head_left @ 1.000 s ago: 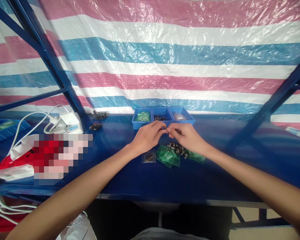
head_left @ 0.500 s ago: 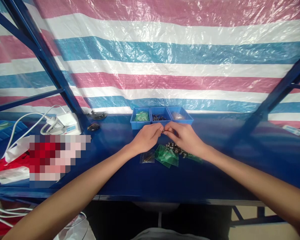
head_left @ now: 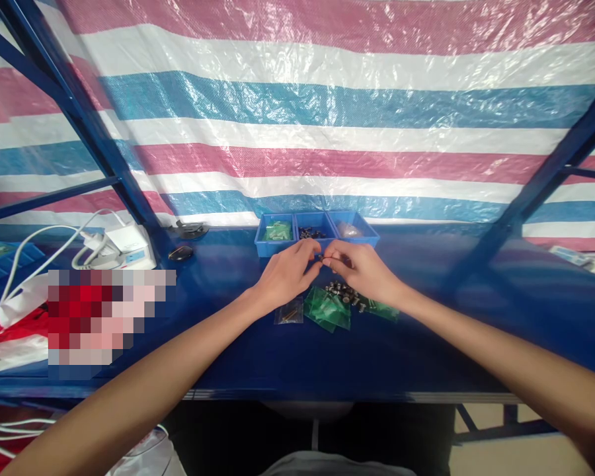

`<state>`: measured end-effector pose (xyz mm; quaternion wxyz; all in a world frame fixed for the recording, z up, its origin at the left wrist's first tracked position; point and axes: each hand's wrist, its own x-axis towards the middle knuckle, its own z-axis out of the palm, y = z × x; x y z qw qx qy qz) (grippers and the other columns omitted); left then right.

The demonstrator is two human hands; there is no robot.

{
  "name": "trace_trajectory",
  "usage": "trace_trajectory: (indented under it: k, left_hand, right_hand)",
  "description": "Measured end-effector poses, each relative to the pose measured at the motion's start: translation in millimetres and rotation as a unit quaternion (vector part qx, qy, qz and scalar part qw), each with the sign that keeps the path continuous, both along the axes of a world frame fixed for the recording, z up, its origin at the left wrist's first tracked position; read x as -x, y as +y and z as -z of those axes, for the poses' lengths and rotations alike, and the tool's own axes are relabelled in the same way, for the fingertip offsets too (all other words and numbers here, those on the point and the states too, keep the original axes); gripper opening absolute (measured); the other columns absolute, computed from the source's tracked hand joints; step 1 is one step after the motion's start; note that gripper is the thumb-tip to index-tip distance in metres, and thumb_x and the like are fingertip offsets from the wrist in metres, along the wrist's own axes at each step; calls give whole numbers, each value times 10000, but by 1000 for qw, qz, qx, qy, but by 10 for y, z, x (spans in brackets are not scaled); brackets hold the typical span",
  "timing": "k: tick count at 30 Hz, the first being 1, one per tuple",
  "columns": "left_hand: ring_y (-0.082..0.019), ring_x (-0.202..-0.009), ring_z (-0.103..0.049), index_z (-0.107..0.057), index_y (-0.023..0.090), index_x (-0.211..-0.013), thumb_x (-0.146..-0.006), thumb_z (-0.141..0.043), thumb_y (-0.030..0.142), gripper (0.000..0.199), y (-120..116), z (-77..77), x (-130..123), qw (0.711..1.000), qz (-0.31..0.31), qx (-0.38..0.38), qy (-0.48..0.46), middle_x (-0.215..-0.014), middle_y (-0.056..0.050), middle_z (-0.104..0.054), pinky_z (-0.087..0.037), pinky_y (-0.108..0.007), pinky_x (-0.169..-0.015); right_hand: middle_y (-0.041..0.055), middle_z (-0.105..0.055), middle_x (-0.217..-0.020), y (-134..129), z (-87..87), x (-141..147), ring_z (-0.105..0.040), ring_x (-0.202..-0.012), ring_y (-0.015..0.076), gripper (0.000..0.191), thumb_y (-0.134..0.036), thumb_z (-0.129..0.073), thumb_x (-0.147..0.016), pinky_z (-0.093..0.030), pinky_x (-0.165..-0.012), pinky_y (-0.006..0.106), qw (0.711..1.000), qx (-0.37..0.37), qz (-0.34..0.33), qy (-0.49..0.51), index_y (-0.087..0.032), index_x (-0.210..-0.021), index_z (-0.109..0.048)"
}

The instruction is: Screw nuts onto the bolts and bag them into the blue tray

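My left hand (head_left: 288,270) and my right hand (head_left: 361,266) meet fingertip to fingertip above the table, in front of the blue bins. A small dark part (head_left: 320,257) shows between their fingertips, too small to name. The right thumb and forefinger pinch it; the left fingers curl around its other side, the thumb a little lower. Below the hands lie green plastic bags (head_left: 328,309), a pile of small metal fittings (head_left: 344,291) and a clear bag (head_left: 289,311) with thin brass-coloured pieces inside.
Three joined blue bins stand behind the hands: the left bin (head_left: 269,248) holds green bags, the middle one dark small parts (head_left: 311,233), the right one a clear bag (head_left: 348,229). A dark mouse-like object (head_left: 181,253), white plugs and cables (head_left: 126,241) lie left.
My left thumb has moved down, away from the forefinger, and the small dark part shows more clearly. The right hand keeps its pinch. The view has shifted slightly.
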<state>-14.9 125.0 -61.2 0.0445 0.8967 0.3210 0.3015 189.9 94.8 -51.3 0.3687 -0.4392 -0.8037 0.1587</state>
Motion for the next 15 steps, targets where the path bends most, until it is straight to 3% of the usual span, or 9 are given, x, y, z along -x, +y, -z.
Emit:
trace_trajectory:
  k: [7, 15]
  left_hand:
    - [-168, -822, -626, -519, 207, -1046, -1052, -448, 295, 113, -21, 5, -13, 999, -8, -34, 36, -1064, -29, -646, -364, -278, -590]
    - [-171, -836, -622, -561, 207, -1025, -1074, -440, 320, 173, 17, 23, -12, 1000, -11, 2, -19, -984, -11, -651, -392, -287, -645]
  right_hand:
    - [-26, -554, -651, -10, 0, 4, -433, -554, 125, 157, -265, -521, -977, -316, -548, 263, 1000, 5, 9, -9, -193, -859, -595]
    - [6, -645, -772, 54, 37, -40, -551, -634, 148, 81, -202, -558, -931, -387, -601, 257, 999, -24, -16, -23, -193, -996, -606]
